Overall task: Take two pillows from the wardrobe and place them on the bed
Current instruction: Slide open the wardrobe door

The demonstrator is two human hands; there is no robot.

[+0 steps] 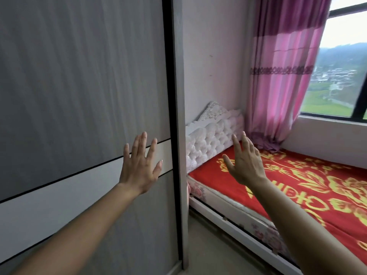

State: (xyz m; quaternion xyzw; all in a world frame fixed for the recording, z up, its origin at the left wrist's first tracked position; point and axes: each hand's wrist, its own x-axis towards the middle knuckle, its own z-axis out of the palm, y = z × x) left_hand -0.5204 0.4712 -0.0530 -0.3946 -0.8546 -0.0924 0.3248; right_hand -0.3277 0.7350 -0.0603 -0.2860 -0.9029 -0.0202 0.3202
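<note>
A tall grey wardrobe [79,86] with a white band across its sliding door fills the left half of the view; the door is shut and no pillow shows. My left hand [141,165] is raised in front of the door near its right edge, fingers spread, holding nothing. To the right lies the bed [309,187] under a red cover with a gold pattern, with a white tufted headboard [212,139] against the wall. My right hand [245,161] hovers over the head end of the bed, fingers apart and empty.
A pink curtain [282,76] hangs at the far corner beside a window [345,66]. A narrow strip of grey floor [214,249] runs between the wardrobe's side panel and the bed frame.
</note>
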